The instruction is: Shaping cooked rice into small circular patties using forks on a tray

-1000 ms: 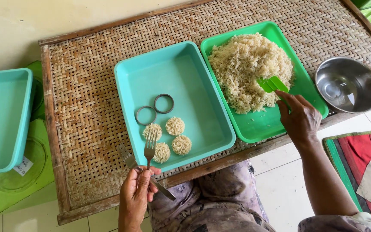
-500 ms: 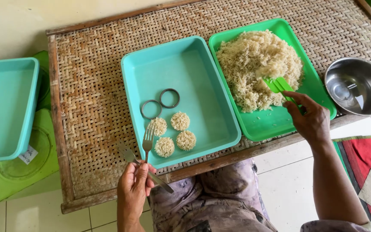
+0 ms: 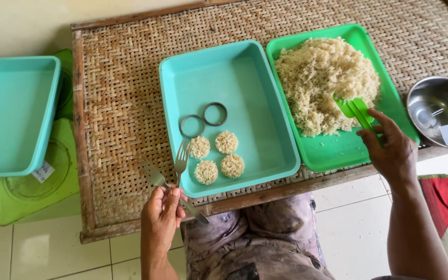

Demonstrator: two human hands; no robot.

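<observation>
Nearest the camera, the person's lap in patterned grey cloth (image 3: 265,243) sits against the front edge of the woven rattan table (image 3: 125,103). The left hand (image 3: 163,212) is just in front of the turquoise tray (image 3: 245,88), at its near left corner, its grip closed around the handles of two metal forks (image 3: 175,173); one fork points its tines over the tray's near rim, and the other lies outside the tray's left side on the weave. The right hand (image 3: 392,150) is at the tray's right, over the near edge of the green tray (image 3: 348,150), its grip pinching the handle of a green plastic spatula (image 3: 356,111). Inside the turquoise tray, close to its near left corner, four small round noodle cakes (image 3: 217,155) lie in a cluster, close together, and just beyond them two metal rings (image 3: 203,120) lie flat, side by side. The rest of the turquoise tray's floor shows only its own colour. In the green tray, touching the turquoise tray's right wall, a heap of pale loose noodles (image 3: 322,83) fills the far part, and the spatula's blade reaches into the heap's near edge. Farther right of the turquoise tray, past the green one, a steel bowl (image 3: 439,111) sits at the table's edge. Well to the left, off the table, a second turquoise tray (image 3: 11,114) rests on a green plastic stool (image 3: 37,181).
</observation>
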